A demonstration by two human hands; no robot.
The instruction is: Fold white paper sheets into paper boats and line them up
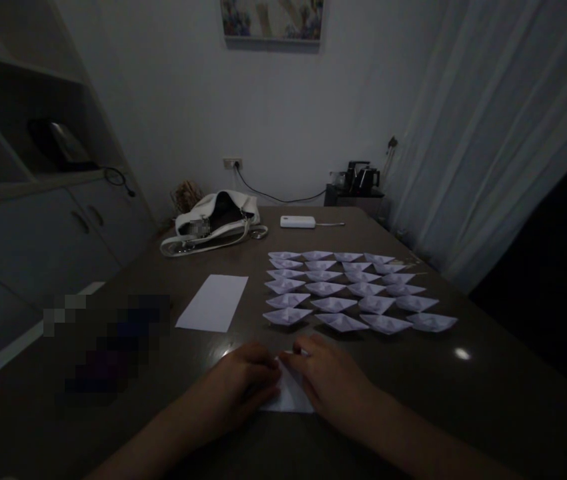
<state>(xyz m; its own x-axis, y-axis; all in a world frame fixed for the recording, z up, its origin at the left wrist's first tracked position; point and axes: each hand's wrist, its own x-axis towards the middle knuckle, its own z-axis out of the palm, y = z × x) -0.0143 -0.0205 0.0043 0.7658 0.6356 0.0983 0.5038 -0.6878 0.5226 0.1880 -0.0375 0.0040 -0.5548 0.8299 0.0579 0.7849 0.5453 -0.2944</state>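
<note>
Between my hands, near the front of the table, lies a partly folded sheet of white paper (291, 393) with slanted upper edges. My left hand (241, 380) rests over its left side, fingers curled and pressed to the paper. On the other side my right hand (331, 380) grips the top edge, thumb and fingers closed at the upper point. Parts of the sheet are hidden under both hands. Just beyond them stand several rows of folded white paper boats (342, 323). A flat sheet of white paper (215, 303) lies to the left of the boats.
A white handbag (218, 217) lies at the back left of the dark table (463, 400). A white power bank (297, 222) with a short cable lies at the far edge. Black kettles (363, 179) stand on a small stand behind. Something at the left is blurred out.
</note>
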